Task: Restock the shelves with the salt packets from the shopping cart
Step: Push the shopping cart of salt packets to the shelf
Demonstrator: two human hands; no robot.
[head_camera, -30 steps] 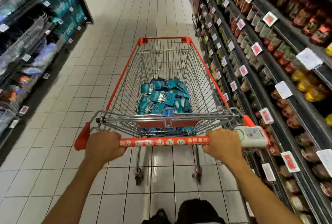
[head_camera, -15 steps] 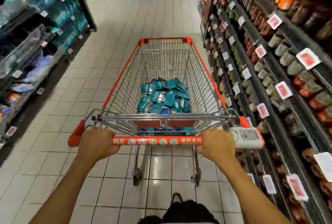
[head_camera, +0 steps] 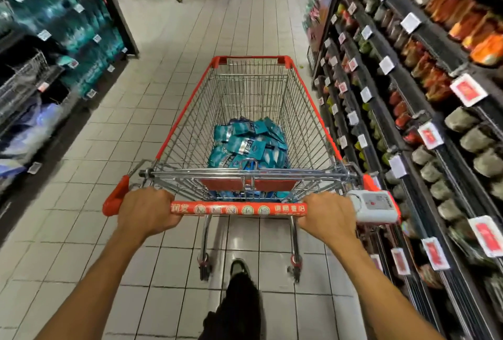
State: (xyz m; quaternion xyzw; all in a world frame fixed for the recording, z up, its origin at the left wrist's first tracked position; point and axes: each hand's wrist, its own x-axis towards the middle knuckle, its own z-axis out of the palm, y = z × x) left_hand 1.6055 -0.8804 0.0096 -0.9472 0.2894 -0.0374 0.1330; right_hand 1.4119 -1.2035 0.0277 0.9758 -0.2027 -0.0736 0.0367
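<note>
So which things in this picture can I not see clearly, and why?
Head view:
- Teal salt packets: print too small to read; lower ones hidden behind the red wire shopping cart's folded seat flap.
- Left shelves: motion blur, goods unidentifiable.
- Right shelves' white and red price tags: text too small and blurred.
- Fingers of the left hand and right hand: curled under the red push bar.
- Front wheels: hidden under the basket.

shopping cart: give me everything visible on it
The shopping cart is a silver wire-mesh basket with red plastic rim trim and corners, standing upright on the tiled aisle floor, close beside the right-hand shelves. Teal salt packets lie piled in its near end. A red printed handle bar carries a grey-white lock box at its right end. The left hand and right hand grip the bar.
</note>
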